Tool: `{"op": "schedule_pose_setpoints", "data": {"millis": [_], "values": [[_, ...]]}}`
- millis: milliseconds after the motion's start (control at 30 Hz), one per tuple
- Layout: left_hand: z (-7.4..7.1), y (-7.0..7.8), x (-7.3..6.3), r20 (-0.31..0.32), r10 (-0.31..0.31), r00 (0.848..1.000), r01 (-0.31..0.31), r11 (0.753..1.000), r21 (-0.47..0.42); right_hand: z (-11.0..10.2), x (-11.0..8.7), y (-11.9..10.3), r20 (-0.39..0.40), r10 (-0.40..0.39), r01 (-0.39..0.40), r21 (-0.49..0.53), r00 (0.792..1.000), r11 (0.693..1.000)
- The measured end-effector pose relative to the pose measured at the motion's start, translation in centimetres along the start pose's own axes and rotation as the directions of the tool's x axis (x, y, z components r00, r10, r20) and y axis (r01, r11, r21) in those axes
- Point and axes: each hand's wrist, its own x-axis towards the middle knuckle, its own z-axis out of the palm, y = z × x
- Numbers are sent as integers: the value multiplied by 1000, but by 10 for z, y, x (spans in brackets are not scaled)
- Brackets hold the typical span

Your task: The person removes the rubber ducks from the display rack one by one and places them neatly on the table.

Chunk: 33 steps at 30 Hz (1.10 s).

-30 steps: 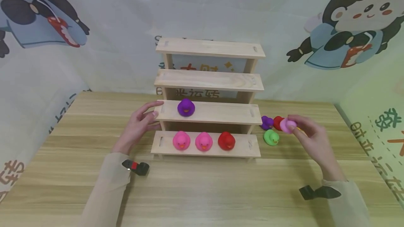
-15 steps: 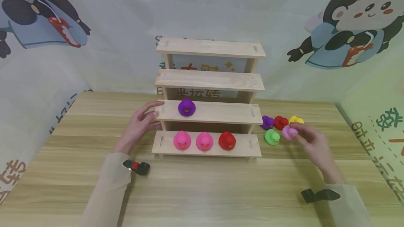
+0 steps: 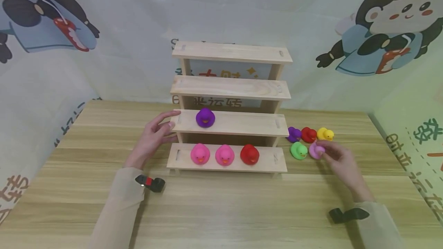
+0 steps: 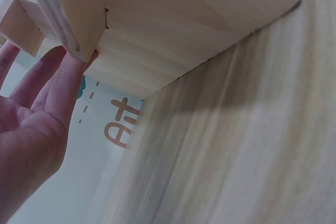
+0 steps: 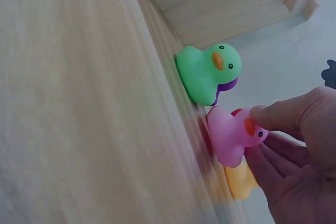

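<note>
My right hand pinches a light pink rubber duck between thumb and fingers, at or just above the tabletop right of the shelf. In the right wrist view, the pink duck sits beside a green duck. Behind it in the head view are a purple duck, a red duck and a yellow duck. My left hand holds the left end of a stepped wooden shelf at its second board from the bottom; the left wrist view has fingers against that board's edge.
Two hot pink ducks and a red duck stand on the lowest board. One purple duck is on the board above. The wooden table meets a printed backdrop behind the shelf.
My right hand has brought the light pink duck down and toward me, from in front of the red and yellow ducks to beside the green one. My left hand stays at the shelf.
</note>
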Motion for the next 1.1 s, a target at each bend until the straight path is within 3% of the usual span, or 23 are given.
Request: {"op": "schedule_pose_setpoints", "data": {"millis": [667,1100], "values": [[1,1,0,2,6,1000,-6,1000,1,2,1,8,43,14,-16,38,999,999],[1,2,-1,-5,-2,1000,2,1000,23,-5,7,-6,26,51,-53,75,998,996]]}}
